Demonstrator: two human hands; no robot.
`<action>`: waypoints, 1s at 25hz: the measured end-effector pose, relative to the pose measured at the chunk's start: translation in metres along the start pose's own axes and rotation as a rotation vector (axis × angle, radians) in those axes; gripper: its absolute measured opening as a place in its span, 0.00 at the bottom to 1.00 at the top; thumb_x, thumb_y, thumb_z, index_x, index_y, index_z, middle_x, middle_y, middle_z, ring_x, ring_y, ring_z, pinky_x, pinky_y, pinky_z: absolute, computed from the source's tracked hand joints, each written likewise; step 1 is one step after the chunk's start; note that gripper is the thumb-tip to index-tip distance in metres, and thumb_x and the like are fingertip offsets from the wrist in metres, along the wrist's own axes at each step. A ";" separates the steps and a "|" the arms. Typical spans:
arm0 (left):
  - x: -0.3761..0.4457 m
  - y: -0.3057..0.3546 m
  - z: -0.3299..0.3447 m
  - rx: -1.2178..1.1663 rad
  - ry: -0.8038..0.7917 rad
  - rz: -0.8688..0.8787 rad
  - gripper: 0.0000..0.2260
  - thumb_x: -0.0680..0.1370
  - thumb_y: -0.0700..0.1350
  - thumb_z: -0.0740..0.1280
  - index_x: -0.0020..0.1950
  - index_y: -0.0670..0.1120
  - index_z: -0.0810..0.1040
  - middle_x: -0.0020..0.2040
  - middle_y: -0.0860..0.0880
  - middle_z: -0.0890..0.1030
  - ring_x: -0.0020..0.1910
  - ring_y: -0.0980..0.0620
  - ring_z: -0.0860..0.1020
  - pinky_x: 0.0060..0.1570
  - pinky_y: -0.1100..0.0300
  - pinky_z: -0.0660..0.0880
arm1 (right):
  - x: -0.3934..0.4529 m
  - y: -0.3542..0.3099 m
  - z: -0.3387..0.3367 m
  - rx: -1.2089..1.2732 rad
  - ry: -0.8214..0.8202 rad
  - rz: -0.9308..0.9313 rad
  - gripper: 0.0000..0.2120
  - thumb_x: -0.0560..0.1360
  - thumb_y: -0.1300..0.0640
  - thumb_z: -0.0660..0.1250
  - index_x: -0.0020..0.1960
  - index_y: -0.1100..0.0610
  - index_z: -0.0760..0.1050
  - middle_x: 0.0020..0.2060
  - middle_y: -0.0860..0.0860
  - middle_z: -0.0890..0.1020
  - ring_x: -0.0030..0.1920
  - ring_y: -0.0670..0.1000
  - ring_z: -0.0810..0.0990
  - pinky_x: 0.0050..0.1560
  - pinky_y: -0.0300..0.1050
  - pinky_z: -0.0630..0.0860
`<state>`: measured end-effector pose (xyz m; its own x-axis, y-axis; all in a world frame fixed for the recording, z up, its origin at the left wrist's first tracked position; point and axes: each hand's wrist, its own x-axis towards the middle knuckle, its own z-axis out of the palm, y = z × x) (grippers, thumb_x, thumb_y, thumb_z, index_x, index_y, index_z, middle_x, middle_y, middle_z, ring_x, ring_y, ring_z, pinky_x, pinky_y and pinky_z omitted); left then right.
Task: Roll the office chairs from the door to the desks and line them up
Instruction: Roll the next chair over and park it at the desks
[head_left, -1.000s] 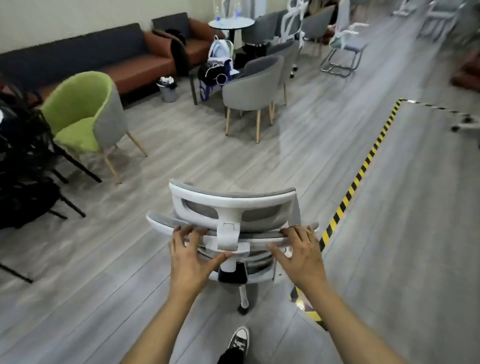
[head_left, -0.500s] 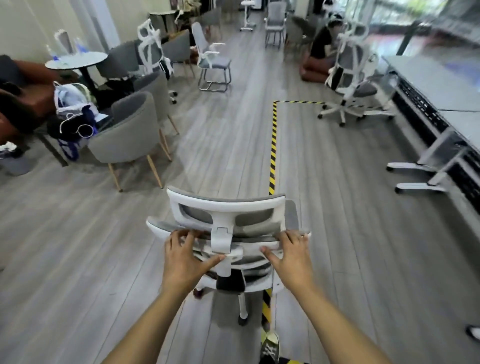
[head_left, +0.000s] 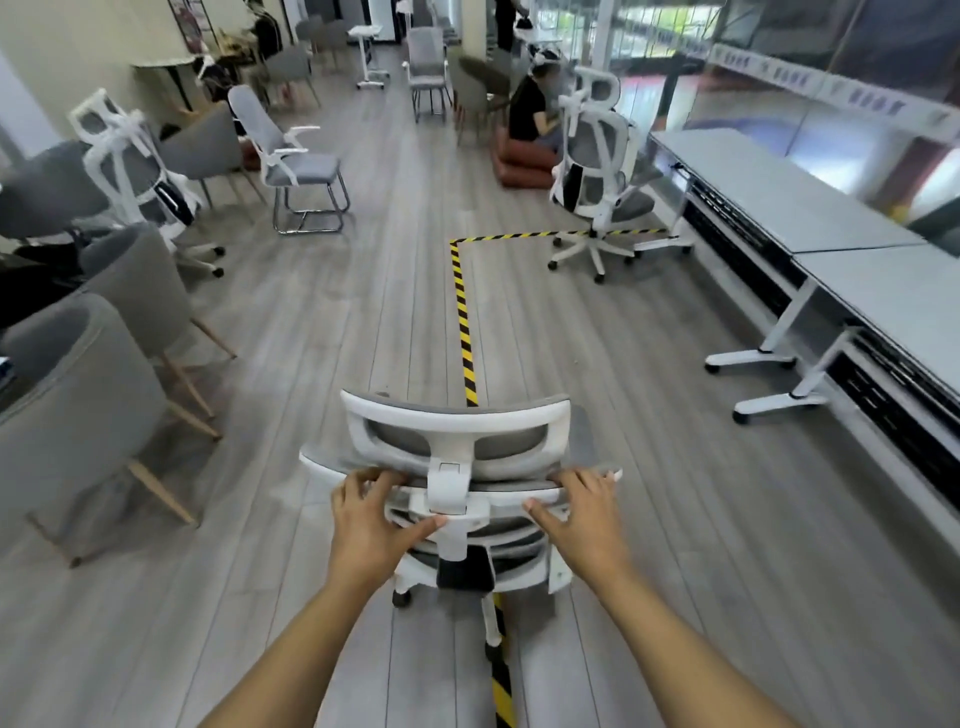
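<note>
Head view: left hand (head_left: 371, 514) and right hand (head_left: 584, 512) grip the white office chair (head_left: 457, 447) backrest; desks (head_left: 810, 228) at two o'clock.

arms: two, bare | sleeves: none | hands: ungloved

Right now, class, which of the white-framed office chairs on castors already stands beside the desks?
The white mesh chair at far right, parked next to the grey desks. The chair being gripped is mid-floor over the striped tape; another stands far left.
</note>
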<state>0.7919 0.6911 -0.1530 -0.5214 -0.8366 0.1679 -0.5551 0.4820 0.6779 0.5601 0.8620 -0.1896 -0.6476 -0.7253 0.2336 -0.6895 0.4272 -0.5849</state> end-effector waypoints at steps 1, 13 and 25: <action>0.042 0.000 0.012 -0.016 -0.010 0.017 0.31 0.59 0.67 0.77 0.57 0.56 0.77 0.62 0.52 0.69 0.65 0.46 0.63 0.64 0.50 0.70 | 0.037 0.007 0.007 -0.016 0.019 -0.002 0.27 0.72 0.29 0.61 0.58 0.48 0.77 0.53 0.43 0.76 0.60 0.47 0.70 0.75 0.59 0.58; 0.487 0.024 0.147 -0.068 -0.182 0.232 0.29 0.61 0.66 0.77 0.58 0.58 0.76 0.65 0.51 0.67 0.66 0.47 0.62 0.65 0.50 0.71 | 0.406 0.083 0.067 -0.105 0.208 0.166 0.25 0.73 0.28 0.62 0.57 0.46 0.77 0.54 0.43 0.77 0.59 0.47 0.73 0.70 0.60 0.65; 0.876 0.129 0.334 -0.021 -0.364 0.412 0.31 0.61 0.73 0.71 0.60 0.60 0.74 0.64 0.52 0.69 0.66 0.46 0.63 0.65 0.45 0.71 | 0.755 0.225 0.066 -0.205 0.366 0.350 0.21 0.74 0.33 0.66 0.57 0.47 0.77 0.56 0.44 0.77 0.62 0.47 0.71 0.72 0.61 0.63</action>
<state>0.0470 0.1073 -0.1577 -0.8854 -0.4341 0.1662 -0.2470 0.7422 0.6229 -0.0625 0.3752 -0.1966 -0.8950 -0.3016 0.3286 -0.4381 0.7322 -0.5214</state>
